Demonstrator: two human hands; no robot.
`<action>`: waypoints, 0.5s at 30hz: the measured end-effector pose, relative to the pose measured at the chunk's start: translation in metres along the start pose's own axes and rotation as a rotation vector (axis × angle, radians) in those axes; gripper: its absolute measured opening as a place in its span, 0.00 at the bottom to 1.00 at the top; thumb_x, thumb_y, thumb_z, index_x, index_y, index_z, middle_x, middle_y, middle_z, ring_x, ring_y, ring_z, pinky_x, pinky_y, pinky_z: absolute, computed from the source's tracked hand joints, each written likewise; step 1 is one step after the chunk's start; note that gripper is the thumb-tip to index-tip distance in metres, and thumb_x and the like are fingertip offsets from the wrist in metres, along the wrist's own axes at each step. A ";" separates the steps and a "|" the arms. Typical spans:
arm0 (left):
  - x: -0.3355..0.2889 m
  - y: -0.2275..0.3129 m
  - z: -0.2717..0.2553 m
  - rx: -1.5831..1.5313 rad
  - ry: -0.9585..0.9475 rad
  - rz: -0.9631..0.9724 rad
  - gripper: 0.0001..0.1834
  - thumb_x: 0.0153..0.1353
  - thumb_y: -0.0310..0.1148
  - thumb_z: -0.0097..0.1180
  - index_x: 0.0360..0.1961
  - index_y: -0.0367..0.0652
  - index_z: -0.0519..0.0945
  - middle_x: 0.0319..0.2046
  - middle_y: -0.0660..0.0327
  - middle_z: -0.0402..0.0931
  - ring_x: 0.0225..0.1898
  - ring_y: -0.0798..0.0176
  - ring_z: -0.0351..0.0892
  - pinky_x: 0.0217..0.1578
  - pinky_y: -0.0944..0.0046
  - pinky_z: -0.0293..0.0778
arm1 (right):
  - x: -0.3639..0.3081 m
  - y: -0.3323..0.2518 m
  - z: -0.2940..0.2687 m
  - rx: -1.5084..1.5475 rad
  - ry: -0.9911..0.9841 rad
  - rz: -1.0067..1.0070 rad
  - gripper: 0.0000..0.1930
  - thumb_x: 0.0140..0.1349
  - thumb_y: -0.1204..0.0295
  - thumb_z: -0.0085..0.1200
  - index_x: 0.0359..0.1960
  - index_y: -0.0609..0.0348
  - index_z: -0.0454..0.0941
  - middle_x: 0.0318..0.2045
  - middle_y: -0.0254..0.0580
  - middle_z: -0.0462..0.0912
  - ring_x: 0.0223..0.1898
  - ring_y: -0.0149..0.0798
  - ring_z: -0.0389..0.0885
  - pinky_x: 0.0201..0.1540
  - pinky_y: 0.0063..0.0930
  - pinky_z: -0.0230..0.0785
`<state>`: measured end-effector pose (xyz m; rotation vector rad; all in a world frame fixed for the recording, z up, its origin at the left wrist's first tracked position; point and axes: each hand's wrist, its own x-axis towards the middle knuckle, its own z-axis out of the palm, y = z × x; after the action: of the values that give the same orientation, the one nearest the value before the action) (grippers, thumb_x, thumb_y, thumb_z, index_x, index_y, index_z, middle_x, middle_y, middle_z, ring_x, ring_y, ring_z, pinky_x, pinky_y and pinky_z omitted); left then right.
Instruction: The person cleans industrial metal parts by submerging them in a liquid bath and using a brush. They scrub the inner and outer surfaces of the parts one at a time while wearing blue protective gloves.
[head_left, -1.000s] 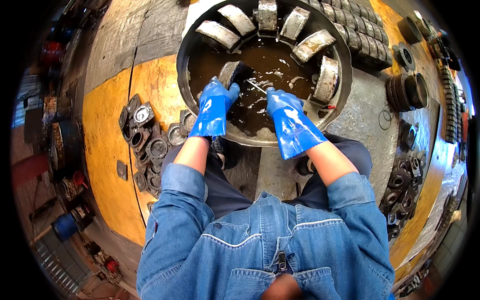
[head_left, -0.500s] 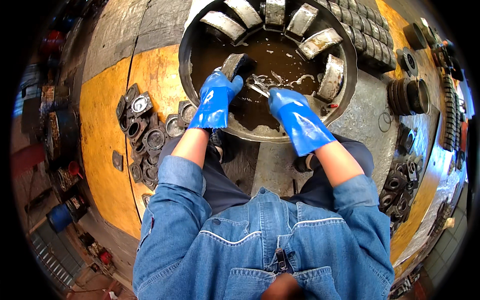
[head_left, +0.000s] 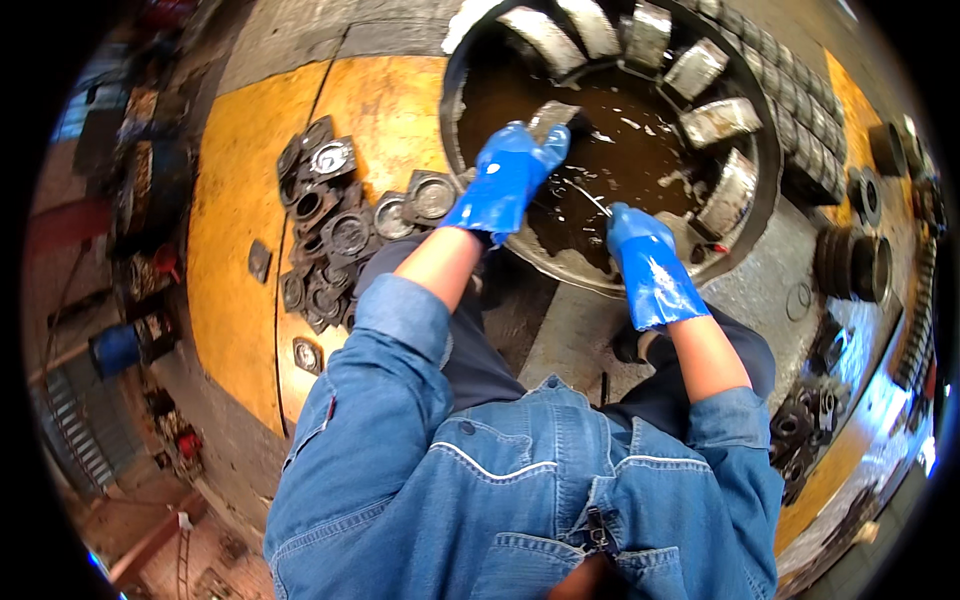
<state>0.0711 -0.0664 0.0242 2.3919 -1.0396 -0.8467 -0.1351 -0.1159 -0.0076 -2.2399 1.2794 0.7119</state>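
Note:
Both my hands wear blue rubber gloves over a wide round metal basin of brown liquid. My left hand is closed on a curved metal segment, tilted above the liquid; its dark inner side faces right. Closed round a thin, pale-handled tool, my right hand is at the basin's near side. The tool points up and left toward the segment, apart from it, and its working end is too blurred to make out. Several similar wet segments stand along the basin's far and right inside wall.
Left of the basin lies a heap of dark square metal parts with round recesses. Rows of stacked segments stand beyond the basin at the right. Metal rings and more dark parts lie farther right. A small red object is inside the basin's rim.
The whole view has shifted, so the basin appears farther right. My right hand has drawn the tool nearer to me, away from the segment. The left hand still holds the segment.

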 end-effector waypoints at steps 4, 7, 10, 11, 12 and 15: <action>0.003 -0.017 0.006 -0.011 0.024 0.010 0.45 0.65 0.66 0.56 0.59 0.27 0.80 0.55 0.33 0.81 0.61 0.34 0.79 0.63 0.47 0.74 | -0.015 -0.020 -0.016 -0.015 -0.040 -0.022 0.18 0.76 0.64 0.43 0.57 0.55 0.81 0.52 0.55 0.87 0.55 0.57 0.86 0.58 0.51 0.78; 0.002 -0.016 -0.001 -0.050 -0.025 -0.048 0.46 0.65 0.68 0.56 0.60 0.28 0.80 0.59 0.32 0.78 0.64 0.35 0.77 0.65 0.47 0.71 | -0.017 -0.021 -0.031 -0.038 -0.119 -0.010 0.19 0.75 0.65 0.42 0.60 0.55 0.81 0.57 0.54 0.85 0.59 0.57 0.84 0.61 0.51 0.77; 0.000 0.005 -0.007 -0.047 -0.064 -0.032 0.49 0.65 0.69 0.55 0.62 0.26 0.78 0.61 0.32 0.77 0.66 0.35 0.75 0.67 0.48 0.69 | 0.009 -0.002 0.002 -0.035 -0.122 0.080 0.19 0.74 0.66 0.44 0.60 0.57 0.80 0.58 0.55 0.84 0.60 0.57 0.83 0.61 0.51 0.77; 0.001 0.000 -0.003 -0.041 -0.057 -0.012 0.49 0.65 0.69 0.55 0.62 0.26 0.78 0.61 0.33 0.77 0.66 0.35 0.75 0.67 0.48 0.69 | 0.005 -0.006 -0.001 -0.068 -0.157 0.072 0.18 0.73 0.65 0.45 0.58 0.56 0.81 0.57 0.54 0.85 0.59 0.57 0.84 0.60 0.50 0.77; 0.000 -0.005 0.000 -0.045 -0.011 -0.003 0.48 0.65 0.68 0.55 0.62 0.26 0.78 0.61 0.33 0.77 0.65 0.35 0.76 0.67 0.48 0.70 | -0.003 -0.010 -0.007 -0.057 -0.109 0.028 0.17 0.73 0.65 0.46 0.57 0.55 0.81 0.54 0.54 0.86 0.57 0.56 0.85 0.58 0.50 0.78; -0.001 -0.009 0.000 -0.055 -0.010 -0.029 0.45 0.65 0.66 0.57 0.60 0.28 0.80 0.58 0.34 0.80 0.63 0.36 0.77 0.65 0.49 0.71 | -0.032 0.003 -0.022 0.005 0.071 -0.155 0.12 0.72 0.64 0.50 0.51 0.49 0.82 0.40 0.50 0.89 0.44 0.57 0.88 0.48 0.51 0.79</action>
<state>0.0751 -0.0598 0.0198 2.3649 -0.9752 -0.8859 -0.1474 -0.1108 0.0296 -2.3482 1.1232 0.5764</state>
